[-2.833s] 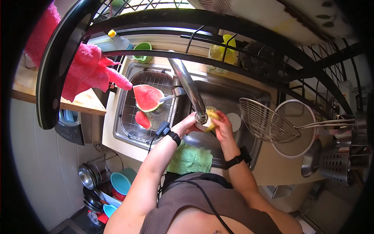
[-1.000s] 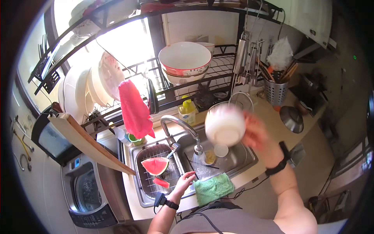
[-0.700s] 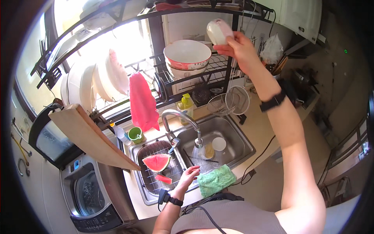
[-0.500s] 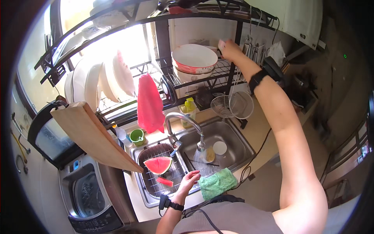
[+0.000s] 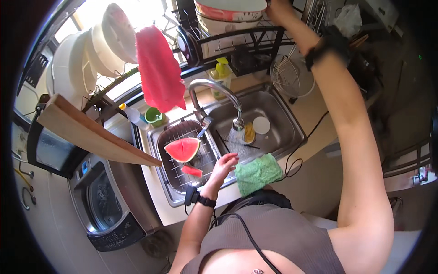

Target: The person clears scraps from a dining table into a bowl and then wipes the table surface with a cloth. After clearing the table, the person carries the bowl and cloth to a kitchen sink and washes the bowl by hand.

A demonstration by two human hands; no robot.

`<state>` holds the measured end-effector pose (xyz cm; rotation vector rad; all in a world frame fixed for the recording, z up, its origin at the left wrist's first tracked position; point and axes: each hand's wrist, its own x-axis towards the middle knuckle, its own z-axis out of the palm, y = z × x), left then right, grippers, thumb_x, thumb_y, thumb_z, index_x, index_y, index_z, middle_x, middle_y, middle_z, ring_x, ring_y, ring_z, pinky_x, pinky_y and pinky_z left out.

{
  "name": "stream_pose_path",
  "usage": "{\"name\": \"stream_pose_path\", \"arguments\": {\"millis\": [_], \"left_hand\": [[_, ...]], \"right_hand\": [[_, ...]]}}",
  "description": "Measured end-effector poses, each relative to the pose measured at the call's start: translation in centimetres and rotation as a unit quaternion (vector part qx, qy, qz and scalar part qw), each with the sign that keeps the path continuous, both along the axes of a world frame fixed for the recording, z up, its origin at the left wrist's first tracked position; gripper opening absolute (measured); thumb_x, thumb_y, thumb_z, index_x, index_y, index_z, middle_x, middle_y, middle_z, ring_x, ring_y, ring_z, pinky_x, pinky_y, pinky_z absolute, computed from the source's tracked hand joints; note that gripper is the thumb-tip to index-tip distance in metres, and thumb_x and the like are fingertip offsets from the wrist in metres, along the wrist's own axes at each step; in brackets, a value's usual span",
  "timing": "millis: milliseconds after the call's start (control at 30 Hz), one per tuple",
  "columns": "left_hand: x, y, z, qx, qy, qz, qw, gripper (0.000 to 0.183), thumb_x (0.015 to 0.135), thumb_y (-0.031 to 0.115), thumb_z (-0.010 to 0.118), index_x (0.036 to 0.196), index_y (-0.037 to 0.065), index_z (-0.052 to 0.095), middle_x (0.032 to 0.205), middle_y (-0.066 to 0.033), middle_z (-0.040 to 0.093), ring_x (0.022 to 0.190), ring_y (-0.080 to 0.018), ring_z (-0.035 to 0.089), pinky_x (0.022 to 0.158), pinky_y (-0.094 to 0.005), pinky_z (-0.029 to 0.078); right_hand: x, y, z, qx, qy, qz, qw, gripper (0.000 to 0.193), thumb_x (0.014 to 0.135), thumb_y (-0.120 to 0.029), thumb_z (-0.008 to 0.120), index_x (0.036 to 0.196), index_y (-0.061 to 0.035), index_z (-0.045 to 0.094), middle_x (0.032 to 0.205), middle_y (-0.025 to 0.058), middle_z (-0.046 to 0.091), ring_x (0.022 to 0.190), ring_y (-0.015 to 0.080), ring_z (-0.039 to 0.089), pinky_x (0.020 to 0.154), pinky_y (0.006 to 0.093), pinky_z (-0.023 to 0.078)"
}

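Observation:
My right hand [image 5: 282, 13] reaches up to the rack at the top edge, beside the red-and-white bowls [image 5: 228, 13]. Its fingers look curled; anything within them is hidden. Low over the front of the sink, my left hand [image 5: 224, 165] has its fingers loosely apart and holds nothing. It is close to a green cloth [image 5: 259, 175] on the front rim. Water runs from the tap [image 5: 238, 123] into the right basin [image 5: 283, 130], beside a yellow item [image 5: 249, 133], a white round dish [image 5: 262, 125] and dark sticks. A watermelon wedge [image 5: 182, 150] and a smaller red piece [image 5: 191, 171] rest on the left basin's wire rack.
A pink cloth [image 5: 157, 68] hangs before the window. At the left stand a wooden board [image 5: 91, 132], racked white plates [image 5: 68, 64] and a washing machine [image 5: 107, 196]. Behind the sink are a green cup [image 5: 155, 117] and a soap bottle [image 5: 221, 75]; wire strainers [image 5: 287, 75] hang at the right.
The view has tilted down, so the sink appears higher. My right hand remains raised by the rack, now nearer the top edge. My left hand stays near the sink front.

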<state>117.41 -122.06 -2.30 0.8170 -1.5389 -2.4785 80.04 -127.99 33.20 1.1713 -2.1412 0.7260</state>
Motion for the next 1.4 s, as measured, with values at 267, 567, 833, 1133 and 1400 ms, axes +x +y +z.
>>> {"name": "stream_pose_path", "arguments": {"millis": [267, 567, 833, 1133, 1400], "left_hand": [[-7.1, -2.8, -3.2, 0.232, 0.038, 0.170, 0.957, 0.041, 0.091, 0.017, 0.046, 0.130, 0.005, 0.040, 0.129, -0.0141, 0.045, 0.116, -0.0267, 0.046, 0.098, -0.0381, 0.040], [-12.3, -2.6, -6.1, 0.275, 0.046, 0.280, 0.919, 0.026, 0.092, 0.022, 0.048, 0.114, 0.011, 0.055, 0.098, 0.0017, 0.059, 0.092, -0.0117, 0.054, 0.090, -0.0337, 0.042], [-12.6, -1.4, -5.9, 0.248, -0.021, 0.344, 0.905, 0.028, 0.093, 0.021, 0.042, 0.115, 0.006, 0.052, 0.106, -0.0046, 0.059, 0.095, -0.0155, 0.054, 0.094, -0.0352, 0.043], [-14.6, -0.9, -10.8, 0.145, -0.205, 0.260, 0.932, 0.057, 0.080, 0.053, 0.057, 0.128, 0.026, 0.041, 0.134, -0.0030, 0.038, 0.120, -0.0297, 0.035, 0.084, -0.0594, 0.034], [-16.6, -3.2, -6.1, 0.299, -0.088, 0.124, 0.942, 0.048, 0.080, 0.051, 0.060, 0.107, 0.012, 0.060, 0.103, -0.0094, 0.063, 0.092, -0.0232, 0.062, 0.082, -0.0438, 0.051]], "right_hand": [[15.4, 16.6, -5.3, 0.103, -0.275, 0.428, 0.855, 0.016, 0.076, 0.004, 0.052, 0.087, -0.0033, 0.060, 0.087, 0.0087, 0.060, 0.083, 0.0191, 0.060, 0.072, 0.0286, 0.047], [6.4, 12.4, -48.8, 0.422, -0.380, 0.281, 0.773, 0.064, 0.062, -0.029, 0.076, 0.114, -0.0003, 0.052, 0.115, 0.0195, 0.053, 0.112, 0.0329, 0.048, 0.093, 0.0393, 0.040], [8.3, 9.9, -55.5, 0.385, -0.213, 0.268, 0.857, 0.072, 0.058, -0.013, 0.075, 0.122, -0.0023, 0.042, 0.123, 0.0195, 0.042, 0.114, 0.0355, 0.041, 0.096, 0.0402, 0.037], [7.3, 9.8, -50.3, 0.325, -0.547, 0.329, 0.698, 0.052, 0.065, -0.015, 0.072, 0.110, -0.0009, 0.051, 0.104, 0.0193, 0.059, 0.099, 0.0293, 0.058, 0.084, 0.0373, 0.045], [7.8, 12.2, -41.3, 0.304, -0.288, 0.508, 0.753, 0.077, 0.062, -0.022, 0.071, 0.127, 0.0010, 0.036, 0.117, 0.0167, 0.046, 0.111, 0.0339, 0.044, 0.101, 0.0381, 0.033]]}}
